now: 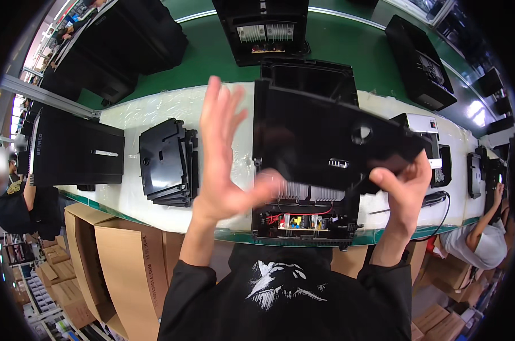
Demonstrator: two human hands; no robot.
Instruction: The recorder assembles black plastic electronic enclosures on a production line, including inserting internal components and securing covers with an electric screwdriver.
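Note:
My right hand [404, 184] grips a flat black plastic panel [308, 133] by its right end, thumb on top. The panel is tilted, with a round hole and a small slotted patch in it. Just left of the panel my left hand [223, 156] is raised with fingers spread, slightly blurred, holding nothing. Beneath the panel lies an open black device housing [263, 224], mostly covered by it. At its near end show silver heat-sink fins [308, 191], red wires and a circuit board [304, 222] with small coloured parts.
A stack of similar black panels [165, 162] lies left on the white-covered bench [126, 116]. Large black cabinets stand at the far left and left [78, 150]. More open housings [419, 62] sit on the green conveyor. Cardboard boxes [126, 264] stand below the bench; a co-worker [476, 241] is at right.

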